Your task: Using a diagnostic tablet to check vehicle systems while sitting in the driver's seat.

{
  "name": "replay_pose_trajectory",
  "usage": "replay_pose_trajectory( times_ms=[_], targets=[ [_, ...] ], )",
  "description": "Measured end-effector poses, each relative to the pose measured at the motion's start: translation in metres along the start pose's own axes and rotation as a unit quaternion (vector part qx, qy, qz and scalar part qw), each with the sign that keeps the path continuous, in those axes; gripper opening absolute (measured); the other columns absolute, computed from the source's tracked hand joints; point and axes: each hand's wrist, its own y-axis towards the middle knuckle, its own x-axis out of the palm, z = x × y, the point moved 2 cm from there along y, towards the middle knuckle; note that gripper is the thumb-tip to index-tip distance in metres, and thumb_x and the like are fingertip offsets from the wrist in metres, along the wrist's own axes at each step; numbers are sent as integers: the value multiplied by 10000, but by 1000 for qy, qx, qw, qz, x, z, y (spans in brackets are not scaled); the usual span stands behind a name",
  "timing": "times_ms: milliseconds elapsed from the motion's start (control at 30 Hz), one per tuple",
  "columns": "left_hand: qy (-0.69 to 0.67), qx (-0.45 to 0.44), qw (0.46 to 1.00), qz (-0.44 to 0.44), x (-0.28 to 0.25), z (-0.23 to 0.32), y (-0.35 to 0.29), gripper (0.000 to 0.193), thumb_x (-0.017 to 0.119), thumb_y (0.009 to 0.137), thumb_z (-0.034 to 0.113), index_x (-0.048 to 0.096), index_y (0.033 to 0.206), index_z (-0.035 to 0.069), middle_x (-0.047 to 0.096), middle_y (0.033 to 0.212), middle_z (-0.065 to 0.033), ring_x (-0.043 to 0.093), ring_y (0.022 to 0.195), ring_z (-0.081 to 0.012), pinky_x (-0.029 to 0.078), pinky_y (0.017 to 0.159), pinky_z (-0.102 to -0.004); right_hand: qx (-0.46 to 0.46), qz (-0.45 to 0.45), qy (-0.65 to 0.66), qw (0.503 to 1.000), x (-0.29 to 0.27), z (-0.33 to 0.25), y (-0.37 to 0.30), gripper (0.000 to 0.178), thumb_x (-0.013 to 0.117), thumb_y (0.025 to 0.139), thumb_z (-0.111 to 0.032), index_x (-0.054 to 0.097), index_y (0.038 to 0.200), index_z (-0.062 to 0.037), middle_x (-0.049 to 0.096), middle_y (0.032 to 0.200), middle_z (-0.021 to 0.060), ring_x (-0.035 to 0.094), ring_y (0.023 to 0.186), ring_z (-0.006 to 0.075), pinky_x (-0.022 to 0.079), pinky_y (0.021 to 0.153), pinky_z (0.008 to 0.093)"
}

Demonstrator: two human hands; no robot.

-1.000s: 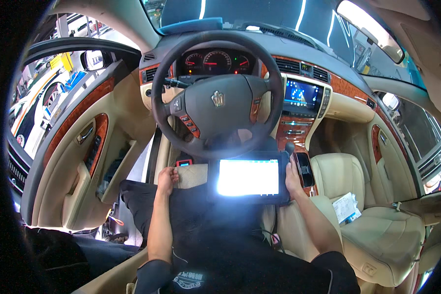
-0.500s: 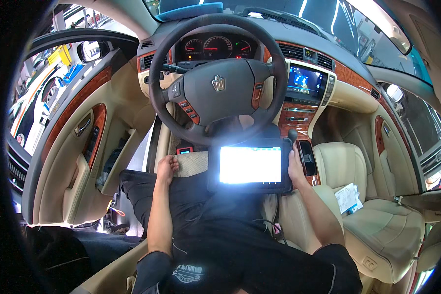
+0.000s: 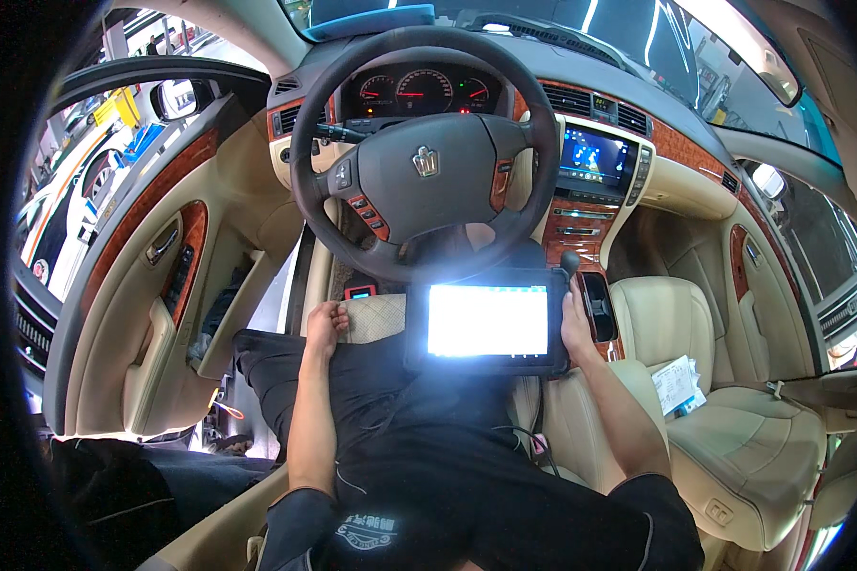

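Observation:
My right hand (image 3: 573, 324) grips the right edge of a black, thick-framed tablet (image 3: 414, 328), the thumb up along its side. The tablet lies over my lap just below the steering wheel (image 3: 427, 171), its lit screen washed out to white. My left hand (image 3: 327, 326) is loosely curled by my left thigh, at the left end of the beige quilted seat edge (image 3: 374, 318), and nothing shows in it. Just beyond that hand sits a small red-and-black device (image 3: 359, 293) with a little lit display.
The driver's door (image 3: 162, 285) stands open at the left. Right of the tablet are the gear lever (image 3: 569, 261) and the wood-trimmed console, below a lit dashboard screen (image 3: 595, 157). Papers (image 3: 676, 385) lie on the passenger seat (image 3: 747, 447). A cable (image 3: 543, 443) runs beside my right hip.

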Motion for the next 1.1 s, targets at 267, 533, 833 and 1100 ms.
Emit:
replay_pose_trajectory(
  times_ms=[267, 533, 833, 1100],
  targets=[
    [0, 4, 1000, -4, -2, -1, 2, 127, 431, 899, 144, 507, 907, 43, 543, 723, -46, 530, 585, -137, 461, 549, -256, 0, -10, 26, 1000, -1, 8, 3, 466, 233, 998, -258, 203, 1419, -60, 275, 1429, 101, 255, 1317, 207, 187, 1076, 298],
    [95, 22, 995, -19, 24, -9, -9, 139, 448, 886, 138, 504, 919, 15, 555, 755, -68, 529, 590, -129, 458, 546, -252, -28, -15, 10, 999, -6, 13, 8, 475, 248, 995, -254, 199, 1417, -43, 246, 1447, 105, 215, 1338, 208, 162, 1085, 298],
    [239, 183, 949, -89, 125, -14, -43, 375, 587, 851, 163, 425, 1151, 9, 540, 1054, -124, 544, 914, -185, 453, 774, -296, -43, -14, -5, 999, -3, 20, 8, 483, 265, 991, -258, 207, 1408, -23, 244, 1444, 122, 199, 1347, 216, 151, 1087, 300],
    [311, 294, 899, -98, 168, -13, -66, 659, 649, 778, 215, 289, 1281, -15, 504, 1190, -226, 493, 1126, -338, 377, 948, -378, -21, 16, 4, 1000, -6, 41, 9, 477, 278, 989, -296, 263, 1380, -24, 359, 1359, 169, 293, 1295, 243, 209, 1063, 316]
  ],
)
